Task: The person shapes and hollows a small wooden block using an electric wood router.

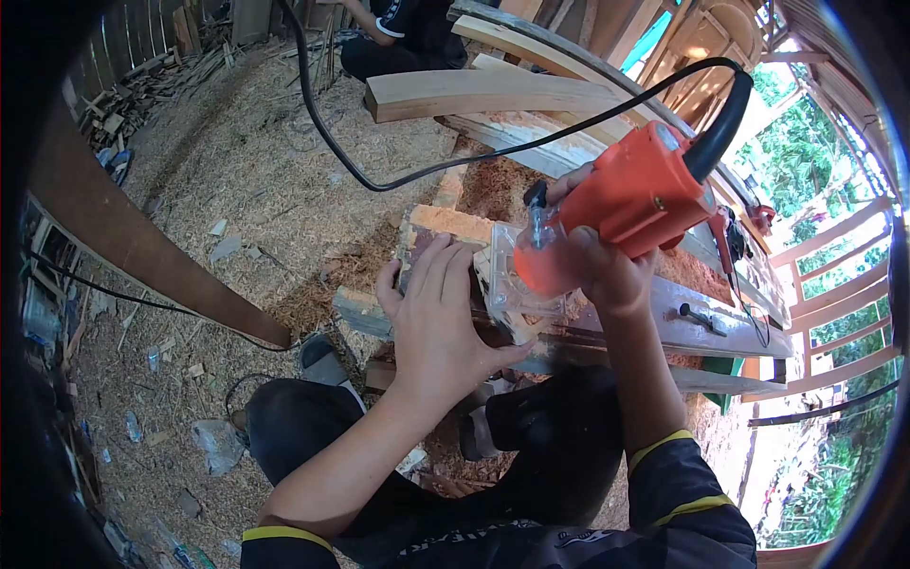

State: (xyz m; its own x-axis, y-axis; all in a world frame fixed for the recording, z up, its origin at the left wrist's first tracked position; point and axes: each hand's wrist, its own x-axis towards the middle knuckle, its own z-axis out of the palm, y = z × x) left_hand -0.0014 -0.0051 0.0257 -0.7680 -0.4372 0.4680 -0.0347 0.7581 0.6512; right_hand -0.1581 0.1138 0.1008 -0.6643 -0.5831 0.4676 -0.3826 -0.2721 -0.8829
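My right hand (611, 275) is wrapped round an orange trim router (635, 190), which is tilted with its black cord end up and to the right. The router's clear plastic base (505, 270) meets a wooden piece (453, 224) whose edge is pale and freshly cut. My left hand (438, 318) grips that wooden piece from the left, fingers over its top and thumb stretched towards the base. The router bit is hidden behind the base and my right hand.
The wooden piece rests across a plank bench (664, 308) with a dark bolt-like tool (701, 321) on it. Curved timbers (502, 93) lie beyond. The black cord (379, 185) loops overhead. A brown board (142, 228) leans at left. Another person (403, 43) sits at the back. Shavings cover the ground.
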